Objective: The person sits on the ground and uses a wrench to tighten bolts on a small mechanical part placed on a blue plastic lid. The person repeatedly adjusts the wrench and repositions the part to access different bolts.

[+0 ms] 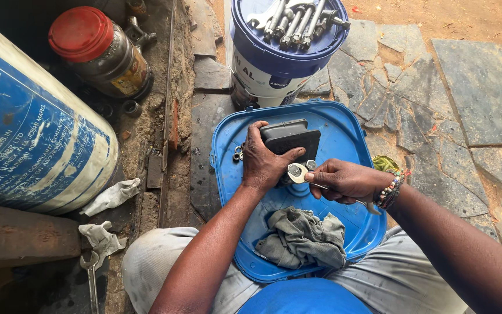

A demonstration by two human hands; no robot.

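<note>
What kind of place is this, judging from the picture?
Probably an outdoor repair workshop: spanners lie on a blue bucket, a big oil drum lies beside rough stone paving, and the right hand holds a spanner.

Outdoor daylight, no walls in view. Ground: irregular grey stone slabs [472, 87] w/ reddish dirt [454, 14] beyond. Left side: oily, grimy soil [146, 116], big blue-white drum [30, 134] lying on its side, metal rail [167, 116] alongside.
</note>
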